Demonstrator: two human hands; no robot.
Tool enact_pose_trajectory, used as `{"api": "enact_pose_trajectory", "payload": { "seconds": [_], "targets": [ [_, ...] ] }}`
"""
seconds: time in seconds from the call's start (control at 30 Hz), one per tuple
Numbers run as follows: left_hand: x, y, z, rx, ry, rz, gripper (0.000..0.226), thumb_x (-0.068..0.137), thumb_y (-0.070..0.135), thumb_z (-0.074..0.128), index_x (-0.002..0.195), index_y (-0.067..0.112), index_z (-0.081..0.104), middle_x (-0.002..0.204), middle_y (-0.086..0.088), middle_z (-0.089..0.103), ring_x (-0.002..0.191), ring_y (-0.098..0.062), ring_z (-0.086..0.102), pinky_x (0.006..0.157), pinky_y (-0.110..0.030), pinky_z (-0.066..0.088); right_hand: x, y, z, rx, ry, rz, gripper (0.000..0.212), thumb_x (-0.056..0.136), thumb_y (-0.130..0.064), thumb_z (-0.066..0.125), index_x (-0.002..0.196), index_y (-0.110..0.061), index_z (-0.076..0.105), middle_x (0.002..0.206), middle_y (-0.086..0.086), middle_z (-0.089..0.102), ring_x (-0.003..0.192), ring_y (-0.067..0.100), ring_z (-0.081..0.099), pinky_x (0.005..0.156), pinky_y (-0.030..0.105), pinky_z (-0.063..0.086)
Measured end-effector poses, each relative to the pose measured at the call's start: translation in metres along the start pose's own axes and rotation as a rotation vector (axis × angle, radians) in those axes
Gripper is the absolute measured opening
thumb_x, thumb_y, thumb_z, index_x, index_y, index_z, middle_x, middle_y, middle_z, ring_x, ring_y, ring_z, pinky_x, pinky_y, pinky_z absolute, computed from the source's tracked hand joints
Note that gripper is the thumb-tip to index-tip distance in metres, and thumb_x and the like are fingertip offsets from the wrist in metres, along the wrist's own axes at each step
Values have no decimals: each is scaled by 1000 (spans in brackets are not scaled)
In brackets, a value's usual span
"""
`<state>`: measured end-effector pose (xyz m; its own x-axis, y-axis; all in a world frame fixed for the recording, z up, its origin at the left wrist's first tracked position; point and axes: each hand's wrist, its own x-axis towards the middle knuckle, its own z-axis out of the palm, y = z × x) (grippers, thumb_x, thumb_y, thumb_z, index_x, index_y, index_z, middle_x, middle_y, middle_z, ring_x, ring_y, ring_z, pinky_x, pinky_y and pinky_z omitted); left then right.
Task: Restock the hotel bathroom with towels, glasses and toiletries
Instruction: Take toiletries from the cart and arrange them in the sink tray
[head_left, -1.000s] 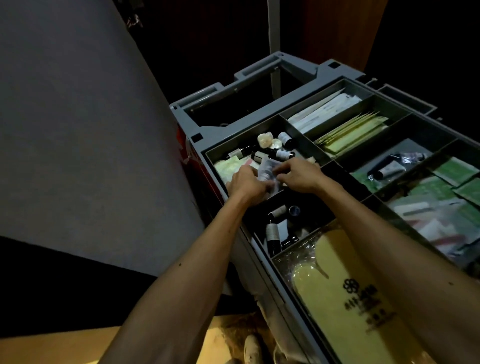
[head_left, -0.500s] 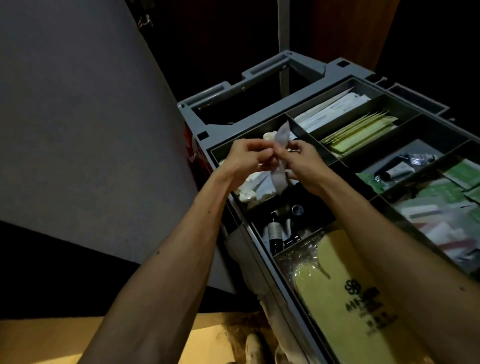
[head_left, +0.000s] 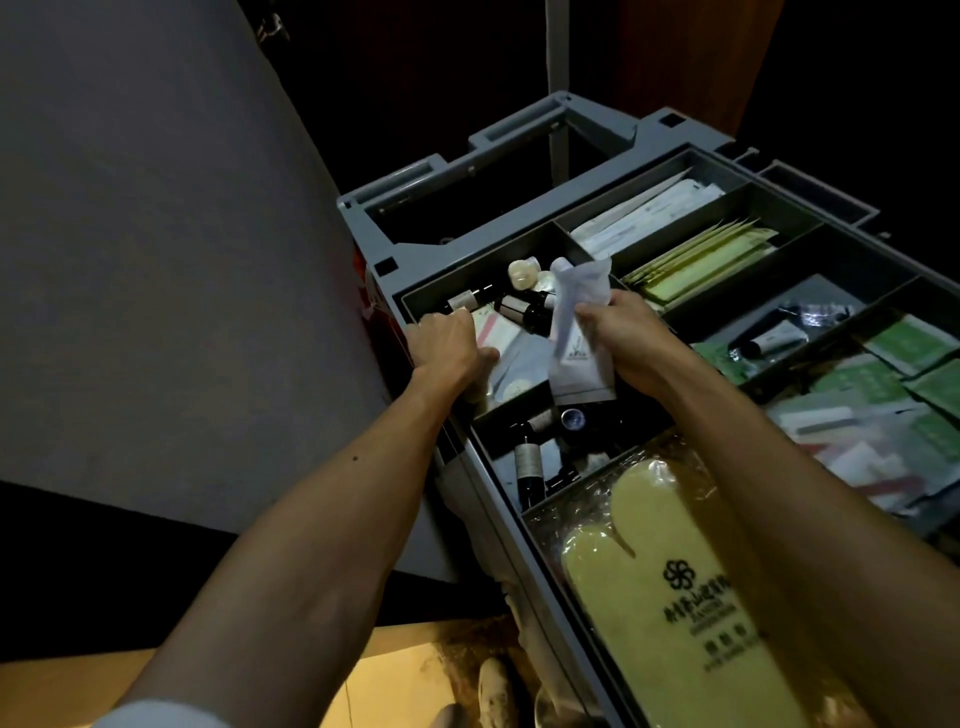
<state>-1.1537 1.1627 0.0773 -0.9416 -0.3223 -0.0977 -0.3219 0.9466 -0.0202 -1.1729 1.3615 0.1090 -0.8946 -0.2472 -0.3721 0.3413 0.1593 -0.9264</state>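
Thin white plastic toiletry sachets (head_left: 574, 332) stand bunched in the right hand (head_left: 631, 343), gripped clear above the grey plastic cart tray (head_left: 498, 244) — probably freeing the left hand (head_left: 449, 351), curled down onto flat white packets (head_left: 519, 358) beside it; whether it grips one, I cannot tell.

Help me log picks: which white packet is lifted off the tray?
The tall white packet in the right hand; the others lie flat in the compartment by the left hand.

Grey wall (head_left: 156, 234) left; tan floor (head_left: 395, 670) below; brown panel (head_left: 675, 62) behind, possibly door.
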Motion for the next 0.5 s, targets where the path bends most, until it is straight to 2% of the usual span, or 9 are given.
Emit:
{"api": "enact_pose_trajectory", "payload": {
  "seconds": [0.1, 0.23, 0.27, 0.33, 0.4, 0.5],
  "targets": [
    [-2, 3, 4, -78, 41, -42, 41, 86, 51, 68, 106, 16, 62, 104, -7, 67, 104, -28, 58, 94, -44, 38, -2, 4, -3, 19, 21, 18, 15, 98, -7, 47, 95, -8, 62, 83, 9, 64, 72, 18, 62, 60, 27, 48],
    [-4, 6, -6, -253, 7, -136, 35, 92, 46, 63, 105, 14, 62, 101, -6, 67, 101, -27, 60, 95, -43, 34, -3, 5, -2, 13, 23, 27, 17, 97, -7, 47, 106, -3, 61, 85, 10, 66, 75, 20, 65, 60, 27, 50],
    [-4, 5, -10, -341, 1, -169, 35, 92, 46, 63, 103, 13, 63, 98, -5, 67, 97, -26, 61, 92, -42, 38, -3, 5, -3, 7, 20, 28, 19, 97, -8, 47, 108, -2, 61, 88, 11, 66, 77, 21, 66, 61, 28, 51],
    [0, 4, -20, -613, -6, -224, 36, 92, 45, 65, 101, 10, 67, 94, -5, 68, 84, -21, 64, 73, -34, 47, -5, 3, -3, 4, 4, 26, 24, 96, -8, 46, 113, 0, 62, 93, 14, 69, 81, 24, 68, 65, 30, 53],
    [-2, 9, -34, -895, -45, -212, 37, 95, 39, 63, 107, 5, 70, 97, -6, 70, 76, -14, 61, 56, -24, 43, -6, 1, -2, 23, 0, 40, 26, 96, -8, 47, 113, -2, 64, 99, 16, 70, 85, 27, 69, 70, 33, 56],
    [-12, 24, -55, -1085, -158, -154, 37, 103, 34, 50, 111, 4, 69, 89, -1, 65, 69, -8, 53, 47, -15, 37, -9, -6, 1, 95, -12, 39, 21, 101, -18, 46, 103, -9, 65, 91, 10, 71, 81, 21, 69, 63, 28, 54]
  ]
}}
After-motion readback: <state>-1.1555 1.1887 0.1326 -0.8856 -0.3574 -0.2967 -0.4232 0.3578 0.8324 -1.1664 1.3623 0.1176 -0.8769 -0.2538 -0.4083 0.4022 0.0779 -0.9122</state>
